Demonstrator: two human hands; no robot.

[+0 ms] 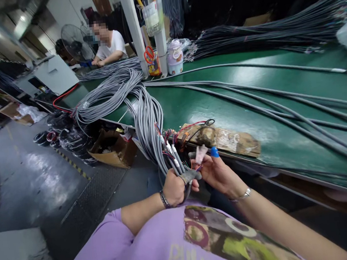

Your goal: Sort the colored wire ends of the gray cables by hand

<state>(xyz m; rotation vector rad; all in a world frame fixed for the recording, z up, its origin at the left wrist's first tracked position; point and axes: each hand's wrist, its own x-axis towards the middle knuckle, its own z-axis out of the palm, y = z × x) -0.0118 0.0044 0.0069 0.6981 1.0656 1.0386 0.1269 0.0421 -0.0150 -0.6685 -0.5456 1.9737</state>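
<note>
My left hand point(174, 189) is closed in a fist around a bundle of grey cables point(148, 120) that hangs off the edge of the green table point(220, 105). The cable ends show white sleeves and thin coloured wires point(170, 144). My right hand point(217, 172) sits just right of the left, fingers curled, with finger cots on the tips, one of them blue point(214, 152). It pinches a small pale piece point(200, 154) at the wire ends; I cannot make out what it is.
A worn cardboard pad point(226, 139) lies at the table edge. Long grey cables point(280, 95) run across the table. A white post point(133, 27), scissors point(149, 54) and a jar point(175, 58) stand behind. Another person point(108, 42) sits far left. Boxes point(110, 148) lie on the floor.
</note>
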